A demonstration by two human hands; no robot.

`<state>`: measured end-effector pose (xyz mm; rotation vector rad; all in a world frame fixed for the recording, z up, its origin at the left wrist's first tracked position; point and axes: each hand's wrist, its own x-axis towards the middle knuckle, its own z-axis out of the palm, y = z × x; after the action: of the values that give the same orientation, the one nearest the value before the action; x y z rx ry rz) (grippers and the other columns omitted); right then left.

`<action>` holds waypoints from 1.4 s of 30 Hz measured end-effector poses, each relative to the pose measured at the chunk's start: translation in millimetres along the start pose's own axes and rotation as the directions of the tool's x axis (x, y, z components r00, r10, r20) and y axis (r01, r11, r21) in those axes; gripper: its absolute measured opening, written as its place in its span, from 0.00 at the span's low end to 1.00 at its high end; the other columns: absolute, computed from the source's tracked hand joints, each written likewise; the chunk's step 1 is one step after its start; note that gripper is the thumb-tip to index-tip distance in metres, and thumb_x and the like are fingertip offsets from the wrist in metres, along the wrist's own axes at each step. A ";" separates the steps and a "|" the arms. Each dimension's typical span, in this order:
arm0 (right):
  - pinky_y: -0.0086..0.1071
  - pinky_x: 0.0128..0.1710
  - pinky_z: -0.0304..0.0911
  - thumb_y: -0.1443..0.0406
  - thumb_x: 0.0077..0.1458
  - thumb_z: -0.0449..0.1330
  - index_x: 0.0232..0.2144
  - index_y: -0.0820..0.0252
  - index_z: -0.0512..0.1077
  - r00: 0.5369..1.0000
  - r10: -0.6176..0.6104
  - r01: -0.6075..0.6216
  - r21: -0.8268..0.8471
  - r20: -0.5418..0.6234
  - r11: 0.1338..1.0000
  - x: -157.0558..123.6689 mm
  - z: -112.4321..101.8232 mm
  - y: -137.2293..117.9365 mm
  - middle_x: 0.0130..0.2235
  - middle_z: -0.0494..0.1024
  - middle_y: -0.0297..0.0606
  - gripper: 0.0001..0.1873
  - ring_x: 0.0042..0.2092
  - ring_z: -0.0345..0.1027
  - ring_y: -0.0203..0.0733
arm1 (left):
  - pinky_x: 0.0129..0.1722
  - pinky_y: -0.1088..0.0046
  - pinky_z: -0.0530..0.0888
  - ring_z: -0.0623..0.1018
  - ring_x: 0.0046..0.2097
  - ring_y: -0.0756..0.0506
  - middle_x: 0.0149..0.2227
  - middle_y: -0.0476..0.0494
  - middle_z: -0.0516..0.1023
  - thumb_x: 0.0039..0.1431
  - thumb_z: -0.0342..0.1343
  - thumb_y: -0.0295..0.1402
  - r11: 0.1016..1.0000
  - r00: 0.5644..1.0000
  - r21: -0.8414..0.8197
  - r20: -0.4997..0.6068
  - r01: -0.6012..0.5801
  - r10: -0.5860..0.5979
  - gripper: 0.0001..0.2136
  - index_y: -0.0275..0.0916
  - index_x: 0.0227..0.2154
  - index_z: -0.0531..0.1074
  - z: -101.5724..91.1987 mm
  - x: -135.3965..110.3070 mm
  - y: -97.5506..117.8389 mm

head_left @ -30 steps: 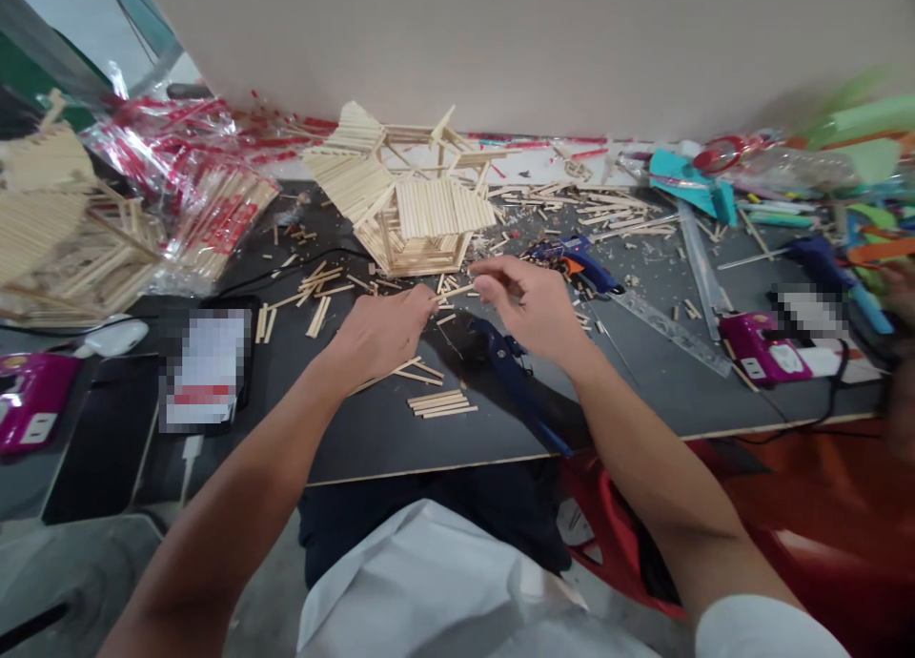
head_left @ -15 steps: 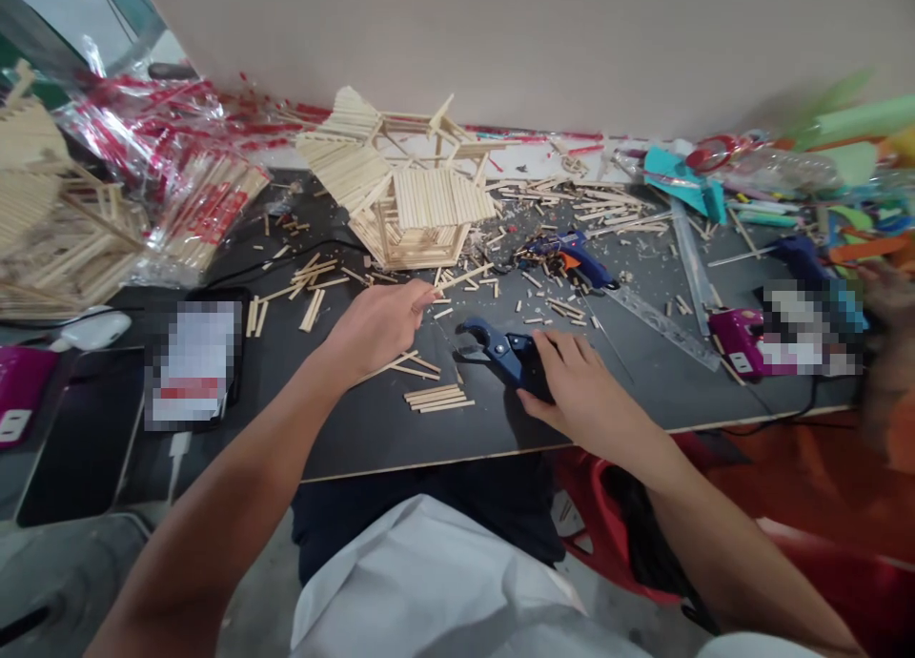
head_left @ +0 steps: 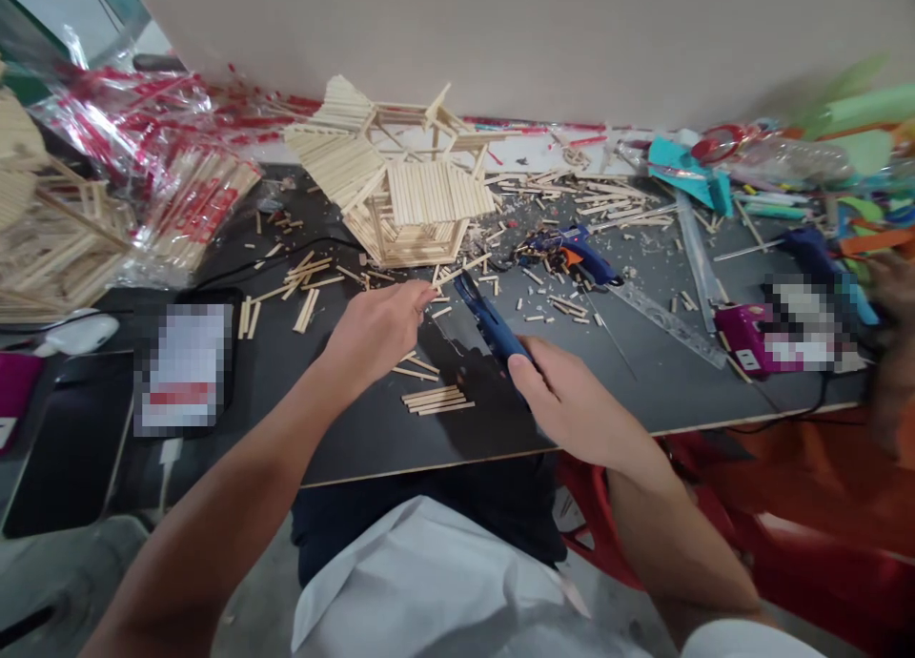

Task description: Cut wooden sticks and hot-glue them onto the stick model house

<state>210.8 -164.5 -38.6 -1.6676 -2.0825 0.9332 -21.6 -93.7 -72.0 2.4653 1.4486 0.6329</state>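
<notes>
Stick is jutting over the tabletop from the left hand, which is pinching it; the right hand is gripping the cutter, which should be meeting it squarely.

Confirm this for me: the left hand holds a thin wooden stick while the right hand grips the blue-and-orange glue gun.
Not quite: the right hand grips a blue hand tool; the glue gun lies on the table beyond it, as the head view shows. The left hand does hold a thin wooden stick.
</notes>
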 end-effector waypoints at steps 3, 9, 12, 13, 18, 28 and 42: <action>0.33 0.36 0.57 0.58 0.69 0.44 0.35 0.57 0.65 1.000 -0.003 0.004 0.065 -0.018 0.998 5.3 7.1 -5.9 0.34 0.71 0.36 0.14 0.35 0.64 0.41 | 0.37 0.72 0.70 0.79 0.35 0.45 0.33 0.42 0.81 0.68 0.42 0.29 1.000 0.998 0.010 0.054 0.014 -0.014 0.14 0.35 0.42 0.74 -2.3 0.6 3.9; 0.33 0.37 0.56 0.59 0.69 0.44 0.36 0.58 0.66 0.998 -0.040 0.046 0.118 -0.056 0.992 12.5 16.2 -12.1 0.36 0.73 0.38 0.15 0.37 0.65 0.41 | 0.37 0.71 0.69 0.79 0.35 0.44 0.34 0.40 0.80 0.70 0.39 0.30 0.998 0.994 0.067 0.107 0.010 -0.017 0.16 0.34 0.37 0.73 -5.8 0.7 9.6; 0.33 0.38 0.57 0.60 0.69 0.45 0.39 0.59 0.68 0.996 -0.050 0.058 0.117 -0.069 0.991 13.2 18.6 -14.8 0.39 0.74 0.39 0.14 0.38 0.65 0.41 | 0.37 0.71 0.70 0.79 0.36 0.44 0.35 0.40 0.80 0.71 0.38 0.31 0.996 0.995 0.091 0.100 0.014 -0.023 0.16 0.34 0.39 0.73 -6.0 -1.2 10.7; 0.34 0.39 0.57 0.60 0.69 0.45 0.40 0.59 0.68 0.997 -0.050 0.057 0.113 -0.065 0.992 13.0 19.1 -15.6 0.39 0.74 0.39 0.14 0.38 0.65 0.41 | 0.36 0.71 0.70 0.79 0.36 0.43 0.36 0.40 0.80 0.71 0.39 0.31 0.995 0.995 0.101 0.096 0.018 -0.028 0.16 0.34 0.40 0.73 -6.0 -2.0 11.3; 0.34 0.41 0.58 0.59 0.69 0.45 0.41 0.60 0.69 0.998 -0.042 0.047 0.103 -0.047 0.994 12.7 20.1 -16.9 0.42 0.74 0.41 0.15 0.39 0.66 0.42 | 0.34 0.71 0.70 0.81 0.37 0.42 0.36 0.39 0.81 0.70 0.42 0.29 0.987 0.994 0.157 0.093 0.036 -0.051 0.13 0.34 0.42 0.73 -6.4 -4.1 15.6; 0.36 0.44 0.59 0.60 0.69 0.45 0.45 0.60 0.68 0.997 -0.057 0.060 0.074 -0.045 0.995 12.4 20.7 -16.8 0.44 0.74 0.42 0.15 0.43 0.68 0.45 | 0.36 0.68 0.73 0.82 0.40 0.40 0.41 0.39 0.81 0.70 0.44 0.27 0.965 0.993 0.263 0.111 0.009 -0.039 0.11 0.34 0.48 0.70 -4.5 -5.4 17.3; 0.34 0.35 0.54 0.56 0.71 0.43 0.32 0.57 0.66 1.000 -0.009 0.009 0.026 -0.014 1.000 16.5 24.0 -18.1 0.34 0.75 0.39 0.19 0.34 0.66 0.42 | 0.34 0.69 0.74 0.82 0.40 0.40 0.40 0.38 0.81 0.70 0.43 0.27 0.942 0.989 0.336 0.140 -0.008 -0.042 0.12 0.34 0.49 0.69 -6.9 -5.7 18.4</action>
<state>178.3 -157.7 -46.9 -1.6455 -2.0583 0.9390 -12.9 -108.0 -60.2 2.6775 1.6328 0.2061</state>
